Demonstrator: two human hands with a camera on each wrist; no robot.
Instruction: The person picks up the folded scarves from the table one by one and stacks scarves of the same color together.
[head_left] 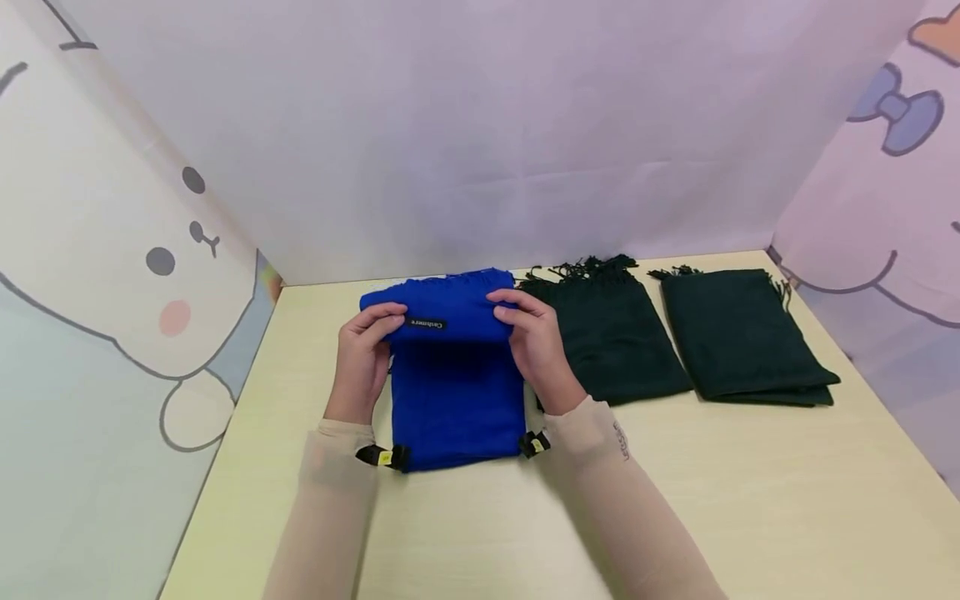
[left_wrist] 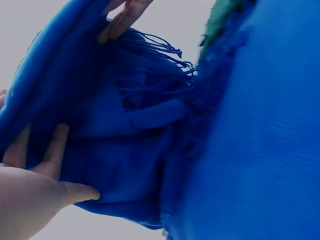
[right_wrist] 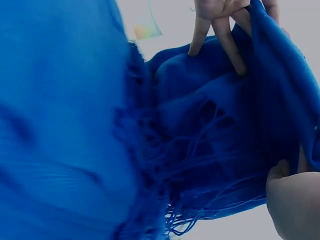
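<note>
A blue fringed scarf (head_left: 457, 400) lies folded lengthwise on the table, its far end lifted and turned toward me, with a black "Cashmere" label (head_left: 425, 324) showing upside down. My left hand (head_left: 363, 354) pinches the raised part at its left edge. At the right edge my right hand (head_left: 538, 346) pinches the same part between thumb and fingers. Seen from the left wrist, fingers (left_wrist: 57, 150) spread along the underside of the blue cloth. In the right wrist view, loose fringe (right_wrist: 200, 150) hangs under the lifted layer.
Two dark green fringed scarves lie folded to the right: one (head_left: 611, 342) close beside the blue scarf, another (head_left: 742, 333) farther right. The pale wooden table (head_left: 712, 483) meets a white cloth backdrop (head_left: 480, 150) at its far edge. Side panels (head_left: 97, 292) carry cartoon figures.
</note>
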